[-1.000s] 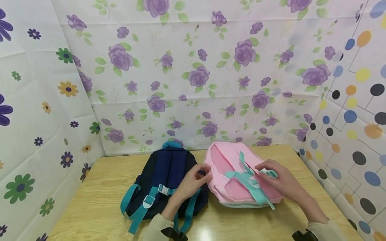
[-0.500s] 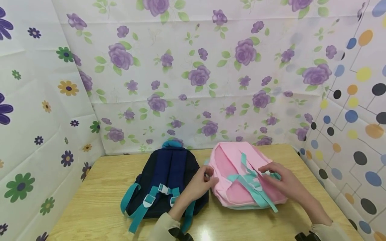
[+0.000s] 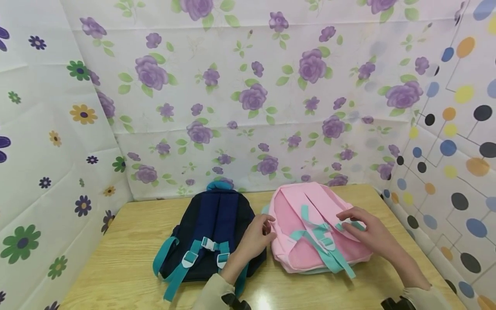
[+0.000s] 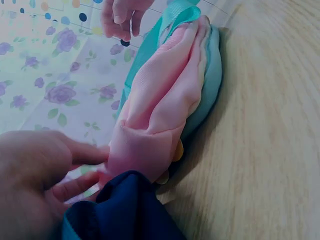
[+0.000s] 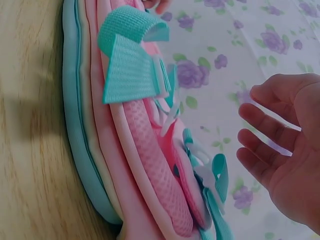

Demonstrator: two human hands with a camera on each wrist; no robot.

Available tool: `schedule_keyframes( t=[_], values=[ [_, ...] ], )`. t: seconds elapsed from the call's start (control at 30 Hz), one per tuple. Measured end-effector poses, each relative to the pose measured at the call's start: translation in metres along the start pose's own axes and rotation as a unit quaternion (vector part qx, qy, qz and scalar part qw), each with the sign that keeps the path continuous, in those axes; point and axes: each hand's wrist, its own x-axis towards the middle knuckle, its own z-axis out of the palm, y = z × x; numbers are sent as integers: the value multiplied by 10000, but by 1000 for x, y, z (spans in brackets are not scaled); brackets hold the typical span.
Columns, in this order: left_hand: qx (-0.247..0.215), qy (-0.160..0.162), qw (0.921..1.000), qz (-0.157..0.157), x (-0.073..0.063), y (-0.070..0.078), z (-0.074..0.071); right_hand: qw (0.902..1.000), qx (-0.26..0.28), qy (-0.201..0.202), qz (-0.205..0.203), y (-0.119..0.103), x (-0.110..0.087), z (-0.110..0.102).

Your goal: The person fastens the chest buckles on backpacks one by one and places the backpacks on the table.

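A pink backpack (image 3: 287,224) with turquoise straps (image 3: 327,249) lies with its strap side up on the table. Beside it on the left is a dark navy backpack (image 3: 201,254) with teal straps and white buckles. My left hand (image 3: 253,239) is between the two bags, its loosely bent fingers touching the pink bag's side in the left wrist view, where a navy edge (image 4: 132,210) shows below. Over the pink bag's right side hovers my right hand (image 3: 366,230). In the right wrist view its fingers (image 5: 265,125) are relaxed, apart from the bag and holding nothing.
Both bags rest on a light wooden table (image 3: 128,254). Behind stands a cloth backdrop (image 3: 221,99) with purple roses. A flowered sheet (image 3: 54,172) closes the left side, a dotted sheet (image 3: 445,172) the right.
The pink backpack has shifted slightly right, away from the navy one, and its turquoise straps have settled lower. Both hands have moved a little to the right.
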Motion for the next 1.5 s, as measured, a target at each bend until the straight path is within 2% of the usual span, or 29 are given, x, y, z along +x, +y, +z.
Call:
schedule_keyframes(
  t=[0.2, 0.4, 0.6, 0.83, 1.03, 1.23, 1.5],
  values=[
    [748, 329, 9965, -181, 2, 3, 6, 10000, 59, 22, 61, 2, -3, -6],
    [1426, 475, 9886, -111, 6, 3, 9, 9999, 39, 92, 113, 4, -5, -7],
    [1775, 560, 9825, -78, 10, 0, 10, 9996, -98, 137, 224, 5, -6, -8],
    [1635, 584, 9848, 78, 12, 3, 5, 9993, -200, 174, 264, 6, -5, -11],
    [1086, 597, 9912, 476, 15, 15, 4, 9991, -255, 195, 268, 7, -4, -12],
    [559, 361, 9949, 756, 22, 32, 15, 9989, -324, 132, 299, 10, -5, -11],
    [461, -105, 9949, 886, 31, 53, 36, 9989, -367, 93, 293, 19, -7, -11]
  ],
)
